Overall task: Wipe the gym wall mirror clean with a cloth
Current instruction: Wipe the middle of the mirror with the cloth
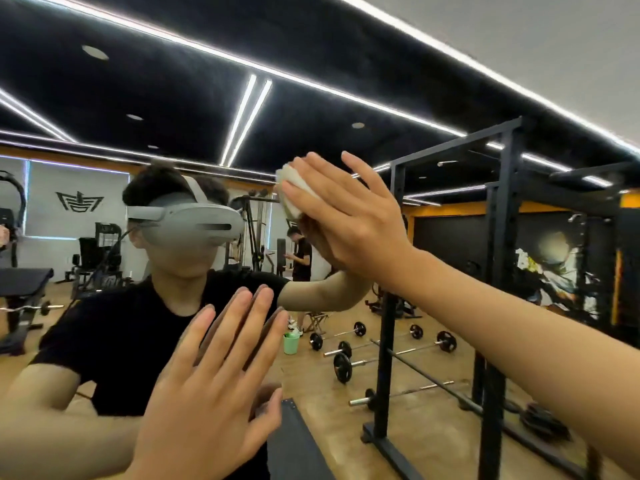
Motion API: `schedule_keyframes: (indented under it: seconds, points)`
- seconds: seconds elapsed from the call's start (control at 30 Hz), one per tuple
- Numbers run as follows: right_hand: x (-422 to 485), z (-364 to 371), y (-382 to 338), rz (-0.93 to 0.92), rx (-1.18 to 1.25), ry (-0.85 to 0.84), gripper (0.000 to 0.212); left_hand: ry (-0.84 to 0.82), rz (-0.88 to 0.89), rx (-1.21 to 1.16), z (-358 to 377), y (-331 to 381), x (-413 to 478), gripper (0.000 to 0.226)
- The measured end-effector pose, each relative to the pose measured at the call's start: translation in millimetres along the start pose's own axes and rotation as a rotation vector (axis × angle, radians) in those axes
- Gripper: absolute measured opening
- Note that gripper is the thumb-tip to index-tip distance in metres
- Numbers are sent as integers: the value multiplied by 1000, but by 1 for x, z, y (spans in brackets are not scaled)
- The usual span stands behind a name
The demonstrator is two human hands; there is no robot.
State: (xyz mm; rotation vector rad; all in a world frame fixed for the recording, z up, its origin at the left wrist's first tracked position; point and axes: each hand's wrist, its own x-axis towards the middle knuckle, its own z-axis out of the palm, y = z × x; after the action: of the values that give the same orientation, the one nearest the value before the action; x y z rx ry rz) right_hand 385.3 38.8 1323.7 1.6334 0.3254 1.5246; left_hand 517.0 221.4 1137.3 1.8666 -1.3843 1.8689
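Note:
The gym wall mirror point(346, 81) fills nearly the whole view and reflects the room and a person in a black shirt wearing a headset. My right hand point(349, 216) is raised at upper centre, fingers straight, pressing a small pale cloth point(292, 188) flat against the glass; only the cloth's upper left part shows past my fingers. My left hand point(211, 386) is lower, at bottom centre, with its fingers spread and straight and the fingertips on the mirror. It holds nothing.
Reflected in the glass are a black squat rack point(498, 271), several barbells point(381, 344) on a wooden floor, a green bucket point(291, 342), benches at the left and a person standing far back. The white wall above the mirror shows at top right.

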Motion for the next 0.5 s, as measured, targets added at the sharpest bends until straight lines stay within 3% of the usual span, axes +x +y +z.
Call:
schedule_keyframes:
  seconds: [0.3,0.5]
  points:
    - [-77,-40,52,101,-160,-129,37,-68,4,-32,-8,-5,2,87]
    - [-102,-54,60,316,-175,-62,33,-59,-12,-23,-7,0,0,86]
